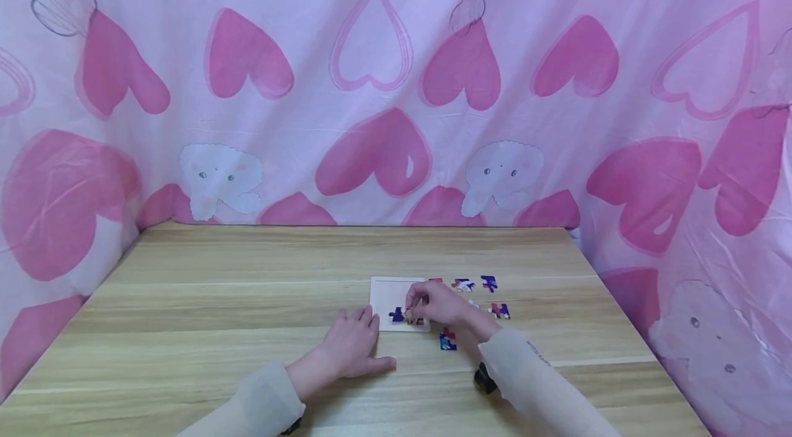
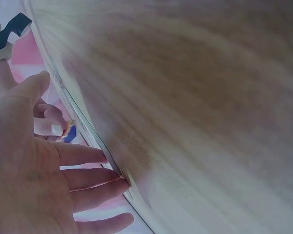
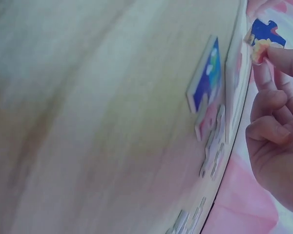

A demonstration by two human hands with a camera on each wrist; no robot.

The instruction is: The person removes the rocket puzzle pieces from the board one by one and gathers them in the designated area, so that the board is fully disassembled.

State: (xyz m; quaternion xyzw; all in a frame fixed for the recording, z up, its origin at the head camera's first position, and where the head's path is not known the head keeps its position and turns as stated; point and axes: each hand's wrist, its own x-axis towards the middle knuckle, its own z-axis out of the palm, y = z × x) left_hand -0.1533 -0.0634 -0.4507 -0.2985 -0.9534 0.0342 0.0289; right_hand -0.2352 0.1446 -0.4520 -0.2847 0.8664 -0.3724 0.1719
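My right hand (image 1: 438,301) pinches a blue and orange jigsaw piece (image 3: 267,32) between thumb and finger, over the lower right part of a white puzzle tray (image 1: 385,290). Blue and orange patches show beneath the fingertips in the head view; I cannot tell whether they all belong to the held piece. With its fingers stretched out, my left hand (image 1: 353,348) rests on the table, fingertips touching the tray's left edge. In the left wrist view, the fingers (image 2: 95,180) lie straight along that edge. The right hand hides part of the tray.
Several loose jigsaw pieces lie right of the tray, among them a blue one (image 1: 489,283) and a red and blue one (image 1: 498,310). Nearer me lies another piece (image 1: 448,339). A pink heart-patterned curtain (image 1: 371,80) hangs behind the wooden table (image 1: 216,306).
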